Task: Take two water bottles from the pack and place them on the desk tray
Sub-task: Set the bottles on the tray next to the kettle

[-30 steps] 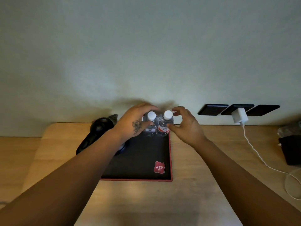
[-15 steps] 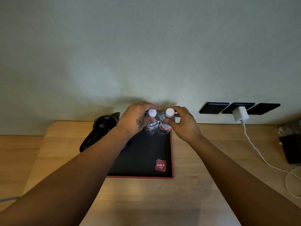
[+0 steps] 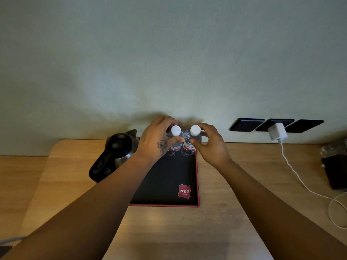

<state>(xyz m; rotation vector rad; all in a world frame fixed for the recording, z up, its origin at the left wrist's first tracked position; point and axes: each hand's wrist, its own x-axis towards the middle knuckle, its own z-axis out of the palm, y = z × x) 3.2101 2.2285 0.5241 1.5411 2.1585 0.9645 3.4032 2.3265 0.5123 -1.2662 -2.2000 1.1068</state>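
Observation:
Two clear water bottles with white caps and red labels stand side by side at the far right corner of a black desk tray (image 3: pixel 169 181) with a red rim. My left hand (image 3: pixel 157 141) wraps around the left bottle (image 3: pixel 175 130) just below its cap. Fingers of my right hand (image 3: pixel 210 145) hold the right bottle (image 3: pixel 195 130) at its neck. Both bottles are upright and touch each other. The pack is out of view.
A black electric kettle (image 3: pixel 112 156) sits at the tray's left. On the wall, black sockets (image 3: pixel 246 125) hold a white charger (image 3: pixel 277 134) whose cable (image 3: pixel 300 182) trails over the wooden desk. A dark object (image 3: pixel 336 171) lies at the right edge.
The view has shifted slightly. Both hands stay on the bottles; my right fingers have closed further around the right bottle's neck.

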